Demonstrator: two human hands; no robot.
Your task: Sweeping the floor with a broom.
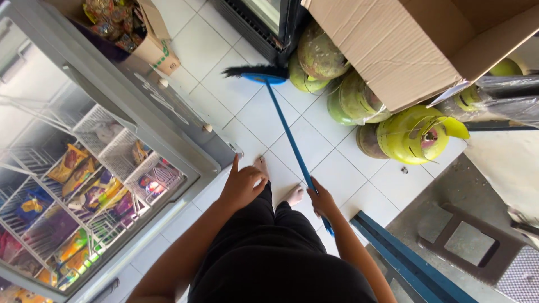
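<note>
Glass-topped chest freezer (pixel 112 106) fills the left side, wire baskets of bright wrapped packets under the lid, a small open carton (pixel 147 39) of snacks sitting on its far end. Left hand (pixel 241 185) hangs just off the freezer's near corner, fingers loosely curled with the index pointing out, gripping nothing, not clearly touching the freezer. Bare feet on white floor tiles (pixel 252 112) between the two hands. Right hand (pixel 321 201) clamped round the lower shaft of the blue broom (pixel 286 126), fingers wrapped tight; shaft runs up and away to the dark bristle head (pixel 252 72), which rests on the tiles near the foot of a dark cabinet (pixel 264 22). Right of that: cluster of green gas cylinders (pixel 412 134), big cardboard box (pixel 415 45) on top of them, blue frame bar (pixel 404 258) lower right. Progress, judged: sweeping looks underway, broom extended at far reach; visible tiles look mostly clean, no dirt pile or dustpan seen, small speck by the cylinders, so how much is left is unclear.
</note>
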